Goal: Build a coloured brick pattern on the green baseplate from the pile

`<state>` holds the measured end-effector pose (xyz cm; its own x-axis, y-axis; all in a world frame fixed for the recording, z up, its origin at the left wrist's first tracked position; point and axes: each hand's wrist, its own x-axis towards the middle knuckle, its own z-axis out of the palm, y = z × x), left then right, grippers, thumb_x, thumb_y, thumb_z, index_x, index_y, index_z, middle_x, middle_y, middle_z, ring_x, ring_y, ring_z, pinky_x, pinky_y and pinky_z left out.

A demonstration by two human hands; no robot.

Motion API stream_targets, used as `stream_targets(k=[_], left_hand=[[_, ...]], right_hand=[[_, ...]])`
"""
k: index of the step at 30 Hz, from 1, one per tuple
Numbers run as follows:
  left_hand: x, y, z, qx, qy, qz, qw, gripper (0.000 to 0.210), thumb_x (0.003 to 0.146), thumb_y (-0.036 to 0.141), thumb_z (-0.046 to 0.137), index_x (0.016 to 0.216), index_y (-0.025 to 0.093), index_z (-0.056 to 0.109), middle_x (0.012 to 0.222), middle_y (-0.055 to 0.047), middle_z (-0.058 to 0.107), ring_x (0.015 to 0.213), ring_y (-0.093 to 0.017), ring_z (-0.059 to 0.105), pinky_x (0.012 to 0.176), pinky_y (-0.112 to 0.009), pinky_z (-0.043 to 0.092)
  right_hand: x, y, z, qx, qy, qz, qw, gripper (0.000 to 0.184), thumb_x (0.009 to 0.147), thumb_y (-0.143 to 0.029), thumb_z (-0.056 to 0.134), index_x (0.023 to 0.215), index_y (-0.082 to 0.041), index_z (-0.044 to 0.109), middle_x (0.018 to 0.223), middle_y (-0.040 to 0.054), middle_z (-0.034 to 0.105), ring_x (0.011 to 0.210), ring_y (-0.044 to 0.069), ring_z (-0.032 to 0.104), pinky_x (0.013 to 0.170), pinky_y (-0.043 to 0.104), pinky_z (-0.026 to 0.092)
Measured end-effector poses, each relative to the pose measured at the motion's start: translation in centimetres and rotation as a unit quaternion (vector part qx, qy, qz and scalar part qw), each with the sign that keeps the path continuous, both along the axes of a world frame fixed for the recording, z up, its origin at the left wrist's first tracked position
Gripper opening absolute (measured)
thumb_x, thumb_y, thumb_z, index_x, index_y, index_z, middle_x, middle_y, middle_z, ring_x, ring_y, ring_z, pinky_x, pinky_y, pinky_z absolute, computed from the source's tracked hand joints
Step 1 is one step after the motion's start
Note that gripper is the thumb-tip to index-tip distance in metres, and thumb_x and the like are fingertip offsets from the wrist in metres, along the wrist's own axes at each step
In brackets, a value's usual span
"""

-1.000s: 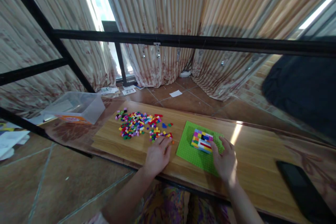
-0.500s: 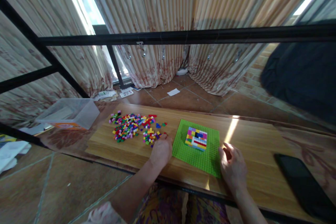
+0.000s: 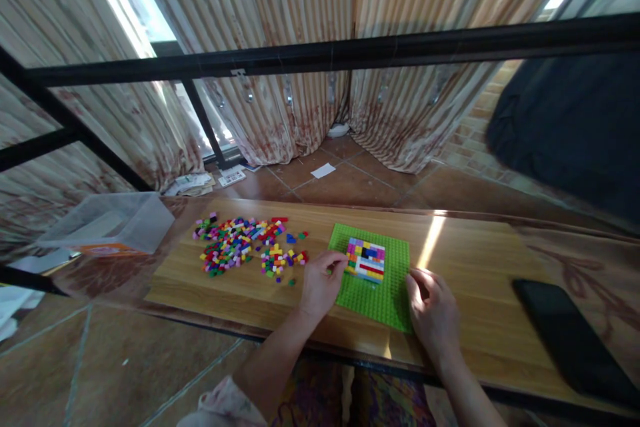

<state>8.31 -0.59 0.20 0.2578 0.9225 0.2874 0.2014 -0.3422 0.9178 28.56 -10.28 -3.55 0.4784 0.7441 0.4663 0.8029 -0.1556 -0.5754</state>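
On the wooden board lies a green studded baseplate [image 3: 385, 310]. A low block of multicoloured toy bricks [image 3: 367, 257] stands on it. My left hand [image 3: 323, 283] reaches over the plate's left edge, thumb and forefinger pinched together beside the block's left side. Whatever is between those fingertips is too small to make out. At the plate's right edge rests my right hand [image 3: 435, 310], loosely curled, with a gap between thumb and fingers and no brick seen in it. A loose pile of small bricks [image 3: 233, 243] spreads to the left, with a smaller cluster [image 3: 277, 260] nearer the plate.
A clear plastic box [image 3: 125, 220] sits beyond the board's left end. A black phone-like slab [image 3: 570, 333] lies at the right. Behind the board are a dark metal rail [image 3: 300, 57], patterned curtains [image 3: 280, 7] and a white paper [image 3: 323, 171] on the tiled floor.
My left hand has moved right, from the small brick cluster to the left side of the built block. The right hand stays by the plate's edge. The view has shifted slightly.
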Motion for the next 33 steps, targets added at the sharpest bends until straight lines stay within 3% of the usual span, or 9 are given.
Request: stream_targets(k=[7, 17, 21, 33], left_hand=[[0.8, 0.1, -0.7, -0.062, -0.011, 0.036, 0.997, 0.011, 0.079, 0.013, 0.062, 0.084, 0.018, 0.071, 0.084, -0.003, 0.072, 0.077, -0.015, 0.066, 0.074, -0.026, 0.054], [0.1, 0.5, -1.2, -0.104, -0.034, 0.003, 0.994, 0.014, 0.080, 0.017, 0.061, 0.089, 0.018, 0.071, 0.086, -0.003, 0.074, 0.080, -0.016, 0.069, 0.076, -0.028, 0.056], [0.4, 1.2, -1.1, -0.124, -0.017, 0.020, 0.992, 0.016, 0.084, 0.021, 0.057, 0.089, 0.017, 0.072, 0.084, -0.004, 0.074, 0.078, -0.016, 0.069, 0.070, -0.026, 0.054], [1.4, 2.1, -0.3, -0.125, 0.021, 0.018, 0.992, 0.010, 0.079, 0.019, 0.065, 0.086, 0.016, 0.072, 0.081, -0.004, 0.074, 0.074, -0.015, 0.068, 0.069, -0.026, 0.054]], right_hand=[[-0.3, 0.0, 0.4, -0.025, -0.004, 0.004, 1.000, 0.035, 0.092, -0.043, 0.045, 0.093, -0.017, 0.069, 0.100, 0.0113, 0.070, 0.093, 0.024, 0.063, 0.085, 0.037, 0.048], [-0.2, 0.0, 0.2, -0.017, -0.005, 0.008, 1.000, 0.035, 0.091, -0.043, 0.046, 0.092, -0.018, 0.070, 0.099, 0.0110, 0.070, 0.089, 0.024, 0.064, 0.084, 0.038, 0.049], [-0.1, 0.0, 0.1, -0.020, -0.013, 0.007, 1.000, 0.034, 0.091, -0.042, 0.046, 0.092, -0.018, 0.070, 0.099, 0.0110, 0.070, 0.090, 0.024, 0.063, 0.084, 0.038, 0.049], [-0.1, 0.0, -0.3, -0.018, -0.023, 0.008, 1.000, 0.029, 0.090, -0.038, 0.048, 0.092, -0.019, 0.069, 0.100, 0.0097, 0.069, 0.090, 0.023, 0.063, 0.083, 0.039, 0.049]])
